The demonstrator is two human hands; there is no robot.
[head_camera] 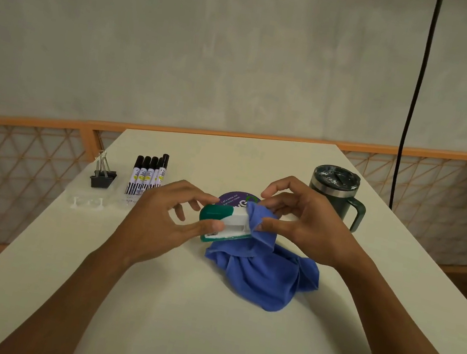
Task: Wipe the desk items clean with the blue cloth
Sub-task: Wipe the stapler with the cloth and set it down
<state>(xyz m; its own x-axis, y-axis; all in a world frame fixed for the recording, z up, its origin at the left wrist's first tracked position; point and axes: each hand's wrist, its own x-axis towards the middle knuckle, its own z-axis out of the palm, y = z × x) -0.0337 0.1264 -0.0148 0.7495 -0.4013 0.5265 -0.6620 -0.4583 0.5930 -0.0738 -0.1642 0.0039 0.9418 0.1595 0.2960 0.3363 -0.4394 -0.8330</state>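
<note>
Two forearms reach in over the bench (170, 335), meeting on a stapler (226, 221).
The left hand (164, 218) grips the stapler's green end. The right hand (310, 222) pinches a fold of cloth (265, 276) round its white end at mid-bench, and the rest of the cloth is heaped below. Markers (148, 174) and clips (103, 176) sit far left, a mug (334, 196) far right.

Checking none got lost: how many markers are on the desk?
5 markers, side by side in one row at far left, right of the binder clips; fourth partly hidden.
</note>
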